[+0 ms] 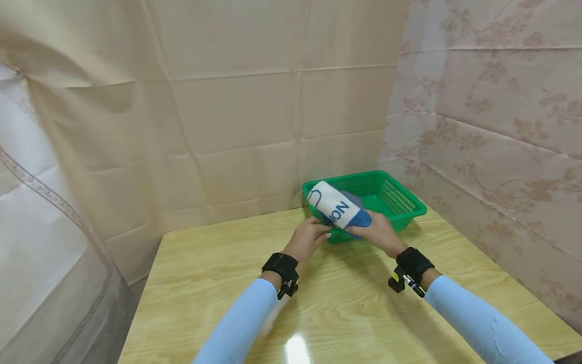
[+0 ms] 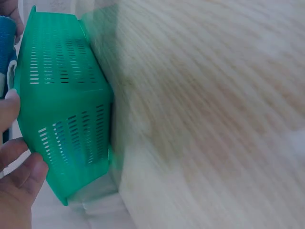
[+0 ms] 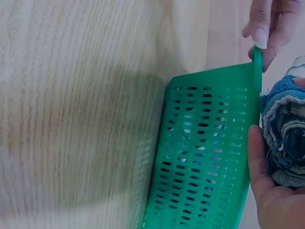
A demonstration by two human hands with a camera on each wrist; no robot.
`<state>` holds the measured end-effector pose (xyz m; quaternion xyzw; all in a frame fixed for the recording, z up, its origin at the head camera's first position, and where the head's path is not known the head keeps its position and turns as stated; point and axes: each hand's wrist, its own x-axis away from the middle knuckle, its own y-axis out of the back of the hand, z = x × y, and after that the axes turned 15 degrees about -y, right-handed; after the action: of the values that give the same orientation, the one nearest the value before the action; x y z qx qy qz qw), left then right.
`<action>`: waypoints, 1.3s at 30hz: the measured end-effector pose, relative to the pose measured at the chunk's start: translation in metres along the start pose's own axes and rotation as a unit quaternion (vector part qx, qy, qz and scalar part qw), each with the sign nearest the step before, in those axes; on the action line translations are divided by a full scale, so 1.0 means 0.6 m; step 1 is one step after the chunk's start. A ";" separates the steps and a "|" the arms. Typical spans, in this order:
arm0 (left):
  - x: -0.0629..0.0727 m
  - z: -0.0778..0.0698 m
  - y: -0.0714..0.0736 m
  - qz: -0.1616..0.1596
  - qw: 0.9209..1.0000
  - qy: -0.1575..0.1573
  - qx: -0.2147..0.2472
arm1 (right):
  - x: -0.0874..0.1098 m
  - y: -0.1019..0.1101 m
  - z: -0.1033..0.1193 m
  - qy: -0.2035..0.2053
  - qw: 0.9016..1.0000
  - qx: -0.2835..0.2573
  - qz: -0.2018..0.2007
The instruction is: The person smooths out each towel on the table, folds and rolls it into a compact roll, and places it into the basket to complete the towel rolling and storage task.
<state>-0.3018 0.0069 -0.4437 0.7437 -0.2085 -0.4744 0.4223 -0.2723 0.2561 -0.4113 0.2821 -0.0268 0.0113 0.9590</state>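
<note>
A rolled towel (image 1: 338, 206), white and blue with dark letters, is in my right hand (image 1: 382, 233) above the near left part of a green plastic basket (image 1: 400, 217). The right wrist view shows the coiled end of the towel (image 3: 290, 136), with the fingers curled under it close to the basket rim. My left hand (image 1: 306, 238) pinches the rim at the basket's near left corner, thumb on one side and fingers on the other. A grey-blue cloth (image 1: 352, 198) shows behind the towel, partly hidden by it.
The basket stands on a light wood-grain table (image 1: 218, 283) near its back edge. A beige curtain (image 1: 227, 126) hangs behind, and a floral cloth (image 1: 500, 151) hangs along the right. Bluish and pale patches show through the basket's slots.
</note>
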 end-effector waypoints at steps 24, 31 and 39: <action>-0.011 0.001 0.004 -0.045 0.999 0.000 -0.021 | -0.002 0.002 0.005 -0.021 0.999 0.031 0.027; -0.020 0.004 0.000 -0.041 0.999 -0.008 -0.033 | 0.001 0.009 0.007 -0.023 0.999 0.029 0.027; -0.022 0.003 0.003 -0.027 0.999 -0.004 -0.023 | -0.009 0.014 0.006 -0.025 0.999 0.019 0.018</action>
<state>-0.3092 0.0148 -0.4357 0.7376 -0.1791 -0.4930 0.4252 -0.2781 0.2614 -0.4038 0.2998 -0.0559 0.0216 0.9521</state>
